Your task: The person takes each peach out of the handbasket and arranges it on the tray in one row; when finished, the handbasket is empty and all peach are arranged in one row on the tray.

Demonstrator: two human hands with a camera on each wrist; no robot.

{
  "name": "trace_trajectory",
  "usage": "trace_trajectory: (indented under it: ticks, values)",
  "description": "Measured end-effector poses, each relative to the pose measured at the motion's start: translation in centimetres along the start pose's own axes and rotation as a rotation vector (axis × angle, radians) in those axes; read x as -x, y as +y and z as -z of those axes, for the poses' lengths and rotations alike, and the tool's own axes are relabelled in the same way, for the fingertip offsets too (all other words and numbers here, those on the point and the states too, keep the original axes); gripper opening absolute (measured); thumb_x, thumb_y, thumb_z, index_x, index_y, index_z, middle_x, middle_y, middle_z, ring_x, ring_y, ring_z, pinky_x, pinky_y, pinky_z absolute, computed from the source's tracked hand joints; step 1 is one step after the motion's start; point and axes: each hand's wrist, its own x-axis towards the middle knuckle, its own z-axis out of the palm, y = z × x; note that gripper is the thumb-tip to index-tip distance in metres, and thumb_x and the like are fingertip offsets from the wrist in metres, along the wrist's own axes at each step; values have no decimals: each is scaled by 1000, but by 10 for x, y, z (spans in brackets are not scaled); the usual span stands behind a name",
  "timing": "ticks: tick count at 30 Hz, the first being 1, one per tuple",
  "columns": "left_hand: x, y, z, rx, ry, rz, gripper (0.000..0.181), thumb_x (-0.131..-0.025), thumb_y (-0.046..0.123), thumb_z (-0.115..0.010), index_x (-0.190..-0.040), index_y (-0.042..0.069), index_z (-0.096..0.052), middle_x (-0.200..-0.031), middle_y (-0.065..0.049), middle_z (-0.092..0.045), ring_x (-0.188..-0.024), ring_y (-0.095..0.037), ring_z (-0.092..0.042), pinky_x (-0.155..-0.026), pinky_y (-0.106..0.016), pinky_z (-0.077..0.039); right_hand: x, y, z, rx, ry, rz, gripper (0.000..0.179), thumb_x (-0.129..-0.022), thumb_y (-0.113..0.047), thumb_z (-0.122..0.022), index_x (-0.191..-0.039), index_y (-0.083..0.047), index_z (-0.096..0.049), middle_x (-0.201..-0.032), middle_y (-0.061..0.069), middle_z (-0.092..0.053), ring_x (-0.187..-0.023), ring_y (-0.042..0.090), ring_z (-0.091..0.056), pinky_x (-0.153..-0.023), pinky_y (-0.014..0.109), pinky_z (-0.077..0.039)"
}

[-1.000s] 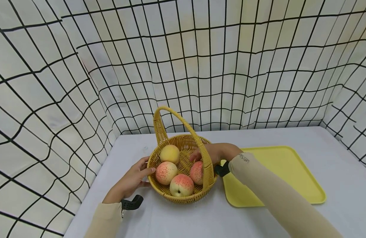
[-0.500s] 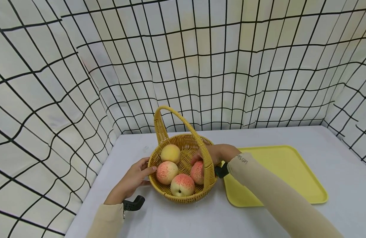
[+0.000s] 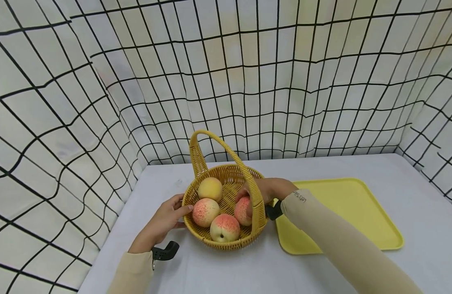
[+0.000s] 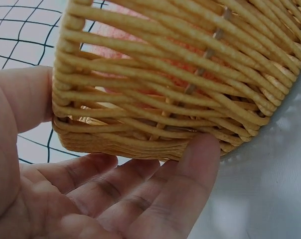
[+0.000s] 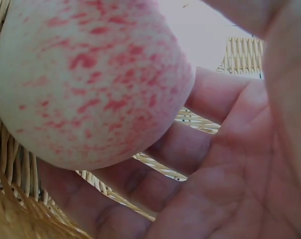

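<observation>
A yellow wicker basket (image 3: 229,246) with an arched handle (image 3: 226,148) stands on the table. My left hand (image 3: 161,222) grips its left side, thumb over the rim and fingers against the outer weave (image 4: 155,89). Inside the basket, my right hand (image 3: 264,190) reaches past the handle and holds the rightmost peach (image 3: 242,211). In the right wrist view its fingers curl behind and under that red-speckled peach (image 5: 95,84). A yellow peach (image 3: 210,189), a pink-speckled peach (image 3: 205,212) and a red-topped peach (image 3: 224,228) lie beside it.
A flat yellow tray (image 3: 340,212) lies to the right of the basket, partly beneath the right forearm (image 3: 332,241). Black netting (image 3: 248,81) over white sheeting encloses the back and sides of the white table (image 3: 211,271).
The right hand's fingers have closed in around the rightmost peach, which has shifted very slightly. The left hand keeps its place on the basket.
</observation>
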Motion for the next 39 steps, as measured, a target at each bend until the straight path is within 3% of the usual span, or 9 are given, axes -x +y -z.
trace_trajectory:
  ticks: [7, 12, 17, 20, 27, 39]
  values:
    - [0, 2, -2, 3, -10, 1, 59, -106, 18, -59, -156, -3, -37, -147, -30, -53, -118, -34, -66, -84, -46, -63, 9, 4, 4, 46, 111, 7, 64, -74, -37, -86, -133, -21, -70, -124, -1, -61, -114, 17, -52, -96, 37, -50]
    - [-1, 1, -1, -1, -14, -1, 59, -106, 17, -58, -156, -3, -36, -146, -30, -53, -119, -34, -66, -85, -46, -63, 13, 5, 11, 26, 189, 39, 66, -78, -38, -84, -136, -13, -68, -125, 2, -66, -113, 17, -58, -95, 35, -53]
    - [-2, -2, -1, -14, -8, -5, 58, -107, 16, -56, -157, -4, -35, -146, -30, -53, -119, -35, -66, -84, -46, -63, 25, 6, 18, -83, 254, 65, 60, -83, -36, -86, -133, -8, -69, -107, 2, -70, -94, 15, -60, -78, 30, -54]
    - [-1, -1, -2, -20, -1, -7, 57, -106, 15, -56, -157, -4, -35, -145, -31, -54, -118, -35, -66, -83, -45, -63, 35, 10, 20, -138, 288, 66, 52, -83, -37, -85, -127, -13, -71, -99, 0, -68, -88, 16, -57, -75, 30, -52]
    - [-1, 2, -4, -31, 17, -2, 55, -106, 13, -56, -155, -4, -38, -146, -30, -54, -116, -34, -67, -81, -43, -64, 58, 17, 23, -190, 361, -8, 59, -82, -35, -82, -137, -19, -67, -121, 0, -68, -102, 19, -61, -86, 34, -55]
    - [-3, 3, -4, -47, 18, 2, 55, -106, 12, -56, -155, -2, -38, -146, -30, -54, -116, -34, -67, -82, -41, -64, 93, 44, 23, -192, 458, -71, 59, -83, -32, -80, -139, -19, -65, -120, 1, -68, -102, 21, -62, -84, 36, -55]
